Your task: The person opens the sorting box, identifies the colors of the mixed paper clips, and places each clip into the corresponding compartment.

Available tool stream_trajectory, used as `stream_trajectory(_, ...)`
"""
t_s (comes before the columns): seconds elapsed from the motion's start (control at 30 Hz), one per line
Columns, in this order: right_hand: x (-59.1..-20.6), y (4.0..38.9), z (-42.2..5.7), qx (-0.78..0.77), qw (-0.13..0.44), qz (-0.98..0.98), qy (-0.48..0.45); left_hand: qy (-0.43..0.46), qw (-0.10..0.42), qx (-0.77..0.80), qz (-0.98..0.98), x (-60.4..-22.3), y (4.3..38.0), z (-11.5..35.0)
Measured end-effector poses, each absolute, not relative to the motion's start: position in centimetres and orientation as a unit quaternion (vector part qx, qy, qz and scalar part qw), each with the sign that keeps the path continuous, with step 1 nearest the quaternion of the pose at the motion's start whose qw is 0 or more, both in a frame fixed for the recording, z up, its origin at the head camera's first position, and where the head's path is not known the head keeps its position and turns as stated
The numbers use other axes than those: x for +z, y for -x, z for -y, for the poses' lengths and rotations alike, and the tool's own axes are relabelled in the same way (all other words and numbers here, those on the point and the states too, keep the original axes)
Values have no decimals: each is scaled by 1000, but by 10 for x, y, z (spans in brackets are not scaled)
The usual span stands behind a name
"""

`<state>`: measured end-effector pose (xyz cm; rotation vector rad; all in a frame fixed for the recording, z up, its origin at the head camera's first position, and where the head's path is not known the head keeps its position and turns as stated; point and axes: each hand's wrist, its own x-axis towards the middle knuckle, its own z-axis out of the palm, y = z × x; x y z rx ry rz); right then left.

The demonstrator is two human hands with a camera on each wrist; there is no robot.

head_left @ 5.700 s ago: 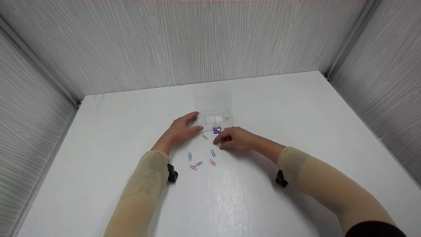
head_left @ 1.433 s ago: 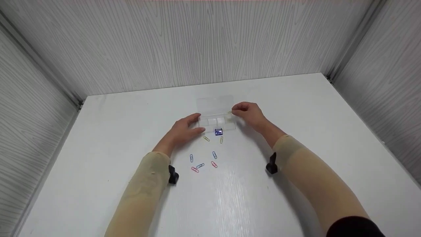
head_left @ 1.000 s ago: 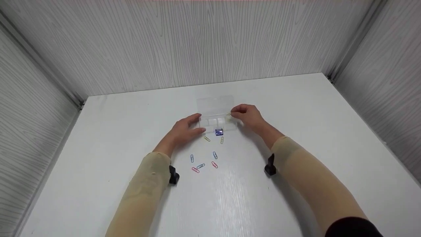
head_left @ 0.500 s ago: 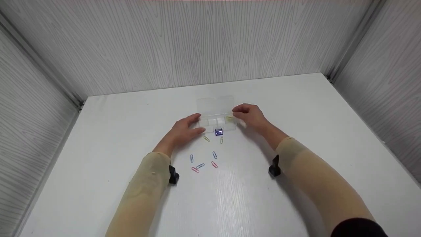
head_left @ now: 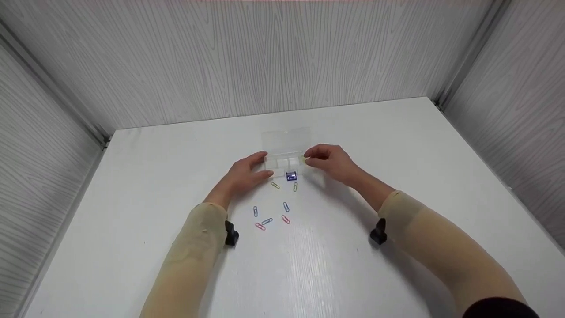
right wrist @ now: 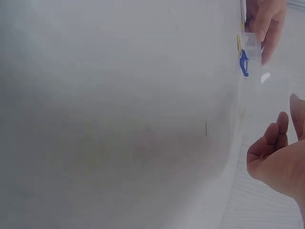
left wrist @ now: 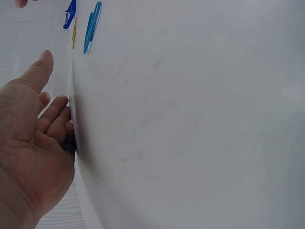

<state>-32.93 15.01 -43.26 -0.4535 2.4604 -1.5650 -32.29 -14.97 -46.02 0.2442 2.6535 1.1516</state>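
Note:
A clear plastic compartment box [head_left: 282, 172] stands on the table with its transparent lid [head_left: 286, 140] raised at the back. My left hand [head_left: 247, 173] holds the box's left end, thumb at the front edge and index finger at the back corner. My right hand [head_left: 331, 163] is over the right end, thumb and index fingertips slightly apart at the back right compartment. Yellow paper clips [head_left: 304, 160] show there, partly hidden by those fingertips. A small blue-purple clasp-like piece [head_left: 291, 176] sits at the front edge of the box.
In front of the box lie two yellow paper clips, one left [head_left: 275, 185] and one right [head_left: 295, 187]. Nearer are several blue paper clips [head_left: 286, 206] and two red ones, the left [head_left: 260, 226] overlapping a blue one. Panels [head_left: 265, 57] enclose the white table [head_left: 335, 265].
My right hand has carried a yellow paper clip from the table to the back right compartment and let it go. It then shifted slightly left and nearer. My left hand stays on the box.

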Motion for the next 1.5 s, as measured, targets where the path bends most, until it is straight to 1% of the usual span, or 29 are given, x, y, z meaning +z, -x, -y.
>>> stream_trajectory(0.17, -432, 319, -144, -509, 107, -833, 186, -89, 116, 385, -911, -459, 323, 150)
stream_trajectory(0.4, -439, 313, -141, -464, 131, -849, 216, -74, 122, 381, -913, -458, 323, 149)
stream_trajectory(0.9, -447, 311, -136, -432, 190, -858, 203, -76, 120, 384, -913, -458, 323, 148)
stream_trajectory(1.17, -448, 311, -134, -402, 198, -871, 203, -77, 122, 386, -911, -456, 322, 149)
stream_trajectory(1.5, -451, 310, -132, -380, 191, -881, 207, -82, 118, 382, -913, -456, 321, 148)
